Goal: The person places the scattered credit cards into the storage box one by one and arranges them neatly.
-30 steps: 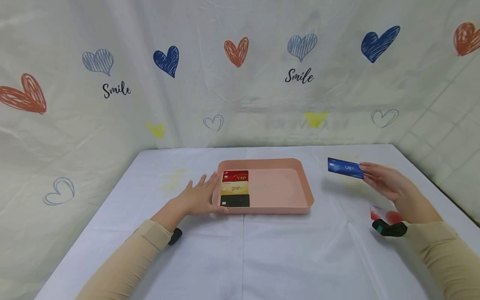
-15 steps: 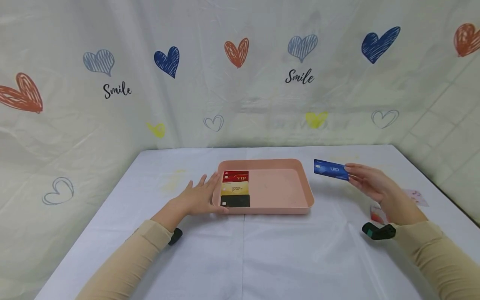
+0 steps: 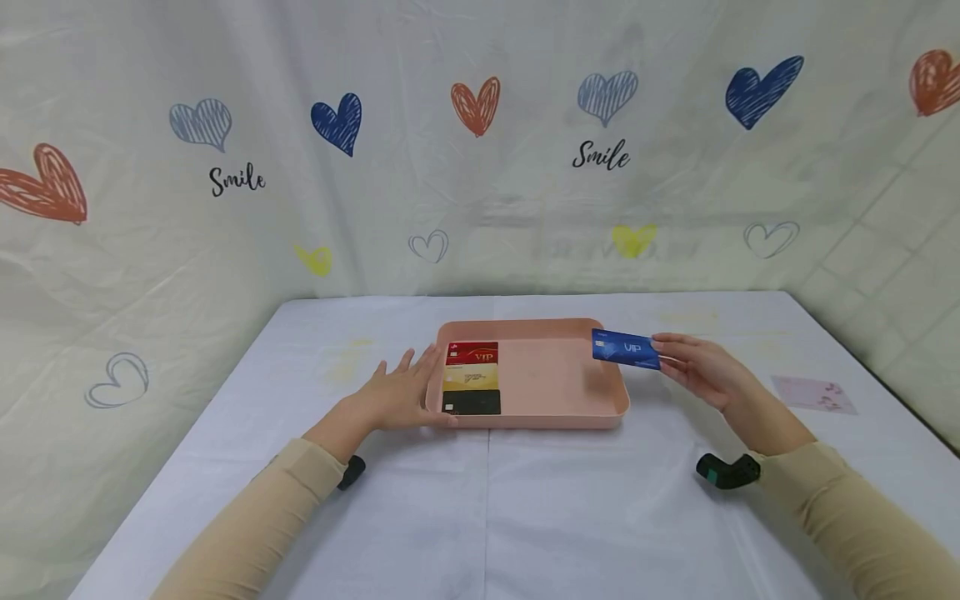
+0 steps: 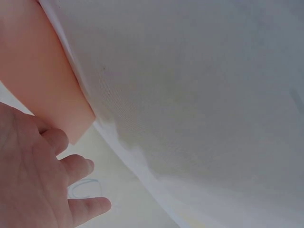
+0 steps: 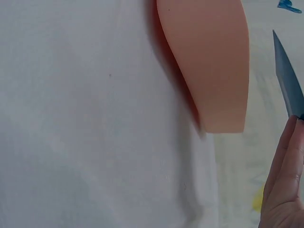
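In the head view a blue VIP card [image 3: 627,349] is pinched by its right end in my right hand [image 3: 697,371], held over the right rim of a pink tray [image 3: 547,422]. Fingers spread, my left hand [image 3: 393,396] rests against the tray's left side, the thumb along its front corner. Inside the tray at the left, a red VIP card [image 3: 471,353], a gold card [image 3: 470,377] and a black card [image 3: 471,402] lie one below another. The right wrist view shows the blue card [image 5: 289,78] edge-on above the fingers, beside the tray's outer wall [image 5: 209,61].
A pale pink card [image 3: 814,394] lies on the white-covered table [image 3: 562,517], right of my right forearm. Behind the table hangs a white curtain [image 3: 517,192] printed with hearts. Dark wrist cameras [image 3: 727,472] sit under both wrists.
My right hand has moved left with the blue card, from beside the tray to above its right rim. The pale pink card has come into sight behind the forearm. My left hand stays put.
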{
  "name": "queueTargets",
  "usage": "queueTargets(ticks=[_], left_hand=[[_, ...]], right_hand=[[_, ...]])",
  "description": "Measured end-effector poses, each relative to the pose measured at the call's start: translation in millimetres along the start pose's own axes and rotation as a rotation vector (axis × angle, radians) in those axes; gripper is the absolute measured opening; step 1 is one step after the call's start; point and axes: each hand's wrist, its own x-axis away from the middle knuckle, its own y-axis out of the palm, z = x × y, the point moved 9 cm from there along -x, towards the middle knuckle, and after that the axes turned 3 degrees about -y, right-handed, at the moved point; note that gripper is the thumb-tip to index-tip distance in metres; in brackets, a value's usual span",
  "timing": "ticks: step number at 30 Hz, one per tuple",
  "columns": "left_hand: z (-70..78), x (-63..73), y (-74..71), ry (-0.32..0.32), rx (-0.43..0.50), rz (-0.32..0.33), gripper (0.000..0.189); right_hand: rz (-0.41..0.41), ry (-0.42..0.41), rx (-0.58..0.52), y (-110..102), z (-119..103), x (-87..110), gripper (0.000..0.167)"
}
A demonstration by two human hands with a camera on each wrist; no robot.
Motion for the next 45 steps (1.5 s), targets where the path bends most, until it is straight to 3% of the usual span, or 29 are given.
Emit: queueTargets(ticks=[7, 11, 18, 23, 25, 30, 36, 45], left_hand=[[0.2, -2.4, 1.2, 0.002, -0.006, -0.002, 0.125], [1.4, -1.7, 0.5, 0.001, -0.005, -0.004, 0.124], [1.2, -0.6, 0.3, 0.000, -0.014, -0.009, 0.123], [0.2, 0.3, 0.6, 0.000, -0.013, -0.010, 0.123], [-0.1, 0.2, 0.7, -0.001, -0.016, -0.011, 0.123], [1.0, 0.5, -0.5, 0.001, -0.019, -0.011, 0.122], [2.3, 1.3, -1.7, -0.004, -0.024, -0.019, 0.122], [1.9, 0.5, -0.4, -0.007, -0.022, -0.019, 0.122]], right_hand=[[-0.033, -0.029, 0.027, 19.4, 2.0, -1.6, 0.006], [-0.059, -0.045, 0.048, 34.8, 2.7, -3.8, 0.023], [-0.083, -0.052, 0.053, 58.4, 4.5, -6.4, 0.023], [-0.076, -0.049, 0.066, 75.1, 5.9, -7.6, 0.040], [-0.076, -0.052, 0.076, 81.0, 6.1, -8.0, 0.038], [-0.090, -0.067, 0.093, 91.0, 5.4, -8.7, 0.010], [-0.112, -0.095, 0.114, 99.8, 1.3, -11.6, 0.011], [-0.056, -0.059, 0.109, 111.6, 3.3, -23.5, 0.009]])
